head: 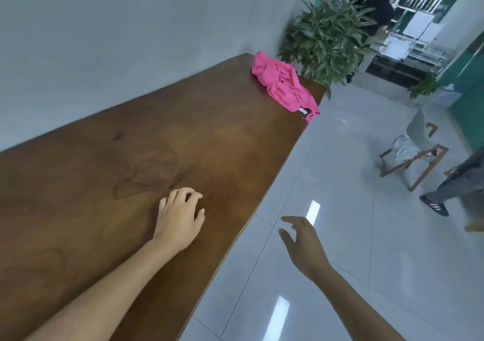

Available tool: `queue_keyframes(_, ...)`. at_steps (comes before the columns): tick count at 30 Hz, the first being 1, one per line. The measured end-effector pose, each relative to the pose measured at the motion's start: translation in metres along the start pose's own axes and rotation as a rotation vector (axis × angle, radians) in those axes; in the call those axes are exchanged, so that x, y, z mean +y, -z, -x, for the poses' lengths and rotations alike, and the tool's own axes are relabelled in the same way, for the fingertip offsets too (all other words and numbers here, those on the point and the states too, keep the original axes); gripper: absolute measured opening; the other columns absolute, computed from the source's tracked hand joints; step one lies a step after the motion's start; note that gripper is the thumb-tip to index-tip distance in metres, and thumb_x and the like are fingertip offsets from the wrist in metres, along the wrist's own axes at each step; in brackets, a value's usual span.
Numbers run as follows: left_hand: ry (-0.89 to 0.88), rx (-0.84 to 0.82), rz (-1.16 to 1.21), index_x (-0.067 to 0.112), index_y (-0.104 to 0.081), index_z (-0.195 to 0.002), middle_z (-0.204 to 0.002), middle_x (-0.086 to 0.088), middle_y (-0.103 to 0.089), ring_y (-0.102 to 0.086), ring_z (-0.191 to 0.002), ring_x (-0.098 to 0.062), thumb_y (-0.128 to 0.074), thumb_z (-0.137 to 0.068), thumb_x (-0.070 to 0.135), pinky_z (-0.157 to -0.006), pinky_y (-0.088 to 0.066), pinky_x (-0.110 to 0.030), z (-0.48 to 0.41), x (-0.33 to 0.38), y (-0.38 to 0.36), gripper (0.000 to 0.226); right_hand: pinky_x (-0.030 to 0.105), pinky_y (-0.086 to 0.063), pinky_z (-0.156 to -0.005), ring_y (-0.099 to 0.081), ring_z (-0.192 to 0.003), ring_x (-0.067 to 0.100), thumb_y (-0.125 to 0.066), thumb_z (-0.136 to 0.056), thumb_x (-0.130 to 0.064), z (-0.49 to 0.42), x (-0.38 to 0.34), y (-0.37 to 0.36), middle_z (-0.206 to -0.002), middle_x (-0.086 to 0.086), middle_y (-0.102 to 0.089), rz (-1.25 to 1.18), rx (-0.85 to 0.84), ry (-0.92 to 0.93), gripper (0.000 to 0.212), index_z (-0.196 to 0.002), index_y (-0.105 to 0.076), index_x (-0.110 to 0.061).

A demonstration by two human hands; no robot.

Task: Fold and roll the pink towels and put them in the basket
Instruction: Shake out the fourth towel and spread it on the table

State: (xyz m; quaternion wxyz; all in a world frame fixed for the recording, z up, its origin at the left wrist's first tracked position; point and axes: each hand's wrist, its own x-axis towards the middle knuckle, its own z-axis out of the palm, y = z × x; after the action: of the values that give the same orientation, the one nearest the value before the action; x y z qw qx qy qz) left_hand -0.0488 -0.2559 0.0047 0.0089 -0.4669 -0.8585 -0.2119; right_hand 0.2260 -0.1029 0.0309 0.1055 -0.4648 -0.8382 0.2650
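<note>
A crumpled heap of pink towels (284, 82) lies at the far end of the long brown wooden table (110, 162), close to its right edge, with a white label showing. My left hand (180, 216) rests over the table near its right edge, fingers loosely curled, holding nothing. My right hand (301, 241) hangs in the air past the table's edge, above the floor, fingers relaxed and spread, empty. Both hands are far from the towels. No basket is in view.
A potted plant (324, 39) stands behind the table's far end. A wooden chair (416, 152) with white cloth on it stands on the glossy tiled floor to the right. A person's leg and shoe (436, 205) are at the right edge; another person stands far back.
</note>
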Motion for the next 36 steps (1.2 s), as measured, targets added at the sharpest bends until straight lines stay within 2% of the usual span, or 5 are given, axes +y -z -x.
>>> queue_keyframes(5,-0.003,-0.063,-0.001,0.022,-0.061,-0.132,-0.146,-0.005,-0.051,-0.04,-0.138,-0.025,-0.06,-0.096,0.036,-0.11,-0.034,-0.046,-0.062,0.014,-0.017,0.039,0.029,-0.045,-0.105,-0.05,-0.128,0.013,-0.054,-0.103,-0.034,-0.03,0.005,0.018,-0.141,-0.008,-0.051,0.004,0.039,-0.037,0.035,-0.137,-0.055,-0.027)
queue_keyframes(13,0.069,-0.13,-0.072,0.026,-0.035,-0.156,-0.167,-0.008,-0.021,-0.014,-0.155,-0.028,-0.041,-0.103,0.049,-0.122,-0.018,-0.048,-0.141,0.047,-0.047,0.058,0.031,-0.045,-0.107,-0.053,-0.127,0.017,-0.053,-0.104,-0.031,-0.108,0.029,0.045,-0.143,-0.003,-0.052,0.033,0.002,-0.047,0.036,-0.139,-0.054,-0.023)
queue_keyframes(22,0.196,-0.043,-0.109,0.026,-0.037,-0.156,-0.166,-0.004,-0.025,-0.016,-0.155,-0.02,-0.035,-0.102,0.056,-0.125,-0.016,-0.042,-0.15,0.052,-0.062,0.062,0.03,-0.046,-0.102,-0.055,-0.125,0.017,-0.052,-0.104,-0.031,-0.235,0.074,0.058,-0.146,0.001,-0.049,-0.023,-0.046,-0.034,0.039,-0.142,-0.051,-0.021)
queue_keyframes(27,0.224,-0.051,-0.14,0.031,-0.034,-0.157,-0.167,0.003,-0.022,-0.012,-0.155,-0.014,-0.031,-0.101,0.06,-0.126,-0.016,-0.04,-0.149,0.051,-0.064,0.063,0.049,-0.041,-0.113,-0.042,-0.139,0.028,-0.049,-0.105,-0.036,-0.334,0.081,0.078,-0.154,0.008,-0.038,-0.05,0.061,0.03,0.05,-0.151,-0.04,-0.017)
queue_keyframes(36,0.267,-0.062,-0.128,0.037,-0.034,-0.156,-0.166,0.014,-0.019,-0.006,-0.154,-0.004,-0.023,-0.095,0.069,-0.126,-0.013,-0.035,-0.151,0.055,-0.06,0.07,0.053,-0.027,-0.118,-0.012,-0.153,0.032,-0.046,-0.103,-0.045,-0.474,0.084,0.104,-0.165,0.014,-0.02,0.267,-0.022,0.114,0.065,-0.156,-0.029,-0.012)
